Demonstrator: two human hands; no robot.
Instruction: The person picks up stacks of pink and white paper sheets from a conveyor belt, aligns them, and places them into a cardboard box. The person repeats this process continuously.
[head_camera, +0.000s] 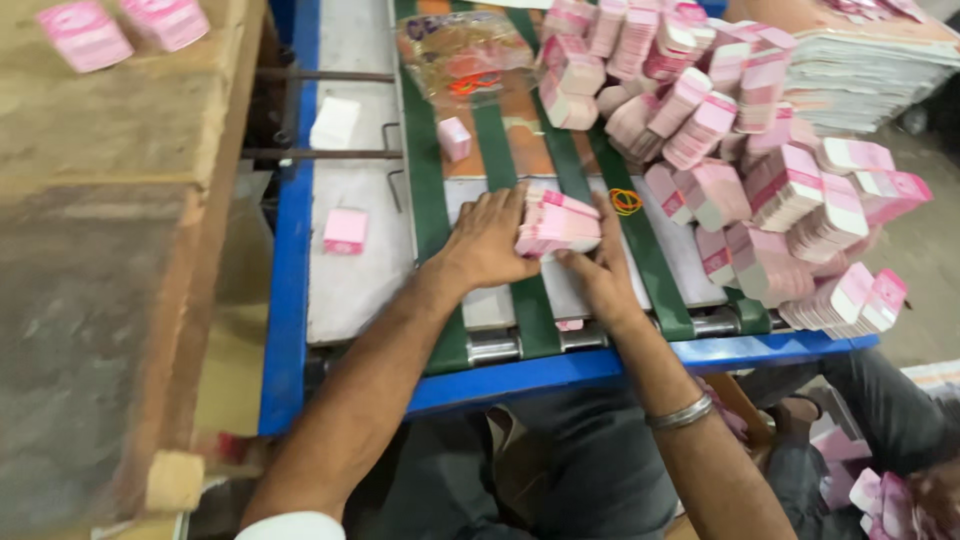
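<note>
Two hands, left hand (487, 240) and right hand (598, 272), grip clasping pink label bundle (557, 222), pink heap (740, 150) right.

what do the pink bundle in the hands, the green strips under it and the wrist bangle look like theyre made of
Pink bundle: seemingly thin printed paper or card, matte, its edges showing many stacked layers, pressed between the left hand and right hand.
Green strips: probably rubber or woven belting, flat and dull, running over metal rollers.
Bangle: likely metal, silvery with a bright sheen.
</note>
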